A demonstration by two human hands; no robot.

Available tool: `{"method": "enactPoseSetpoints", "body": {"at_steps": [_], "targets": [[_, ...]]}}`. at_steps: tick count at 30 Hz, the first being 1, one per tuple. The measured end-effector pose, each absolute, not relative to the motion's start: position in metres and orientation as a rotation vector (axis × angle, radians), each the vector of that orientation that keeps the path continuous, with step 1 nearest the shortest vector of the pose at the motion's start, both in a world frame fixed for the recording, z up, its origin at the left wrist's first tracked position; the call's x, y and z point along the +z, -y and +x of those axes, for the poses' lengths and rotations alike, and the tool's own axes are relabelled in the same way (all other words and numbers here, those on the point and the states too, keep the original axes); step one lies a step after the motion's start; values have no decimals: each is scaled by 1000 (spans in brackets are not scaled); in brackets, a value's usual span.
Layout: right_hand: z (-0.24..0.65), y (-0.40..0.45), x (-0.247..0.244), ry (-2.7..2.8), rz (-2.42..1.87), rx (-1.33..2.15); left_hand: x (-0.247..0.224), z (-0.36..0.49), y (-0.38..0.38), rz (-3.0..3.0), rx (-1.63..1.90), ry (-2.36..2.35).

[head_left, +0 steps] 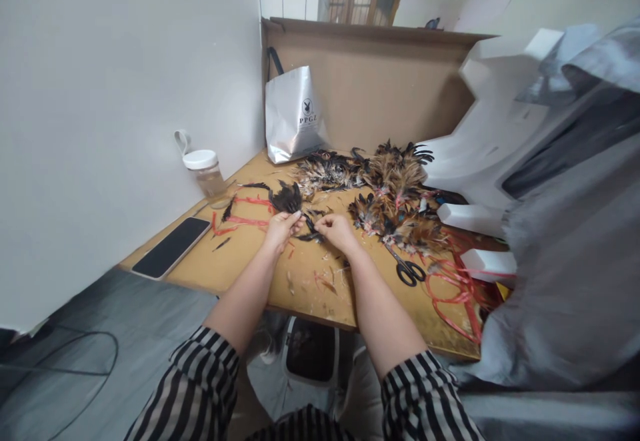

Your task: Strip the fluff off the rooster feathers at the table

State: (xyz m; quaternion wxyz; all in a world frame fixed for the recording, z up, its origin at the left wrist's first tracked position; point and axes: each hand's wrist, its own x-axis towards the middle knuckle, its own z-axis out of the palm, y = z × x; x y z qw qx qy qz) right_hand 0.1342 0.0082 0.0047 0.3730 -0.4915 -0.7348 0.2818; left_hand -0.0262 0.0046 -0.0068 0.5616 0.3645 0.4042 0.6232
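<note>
Over the middle of the wooden table (pixel 235 261), my left hand (pixel 284 228) pinches a small bunch of dark feathers (pixel 286 198) by its lower end, the plumes fanning up and away. Just to the right, my right hand (pixel 336 231) has its thumb and fingertips pressed together beside some dark feathers; whatever it holds is too small to make out. Strips of red plastic string (pixel 245 221) lie left of my hands. Tied bunches of brown and black feathers (pixel 395 174) are heaped behind and to the right.
Black-handled scissors (pixel 411 272) and a tangle of red string (pixel 453 298) lie at the right. On the left are a phone (pixel 173 248) and a lidded jar (pixel 207 174). A silver bag (pixel 293 118) stands at the back against cardboard (pixel 390 88). A bin (pixel 311 354) sits below the table edge.
</note>
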Motion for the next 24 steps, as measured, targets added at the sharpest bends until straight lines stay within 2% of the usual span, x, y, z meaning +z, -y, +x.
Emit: {"method": "enactPoseSetpoints", "body": {"at_steps": [5, 13, 18, 24], "targets": [[134, -2, 7, 2259, -1346, 338, -6, -24, -2, 846, 1444, -949], [132, 1, 5, 2251, -1497, 227, -2, -23, 1, 898, 1376, -973], [133, -5, 5, 1932, -1417, 500, -4, -24, 0, 914, 1364, -978], [133, -14, 4, 1276, -1201, 1181, -7, -24, 0, 946, 1262, -919]]}}
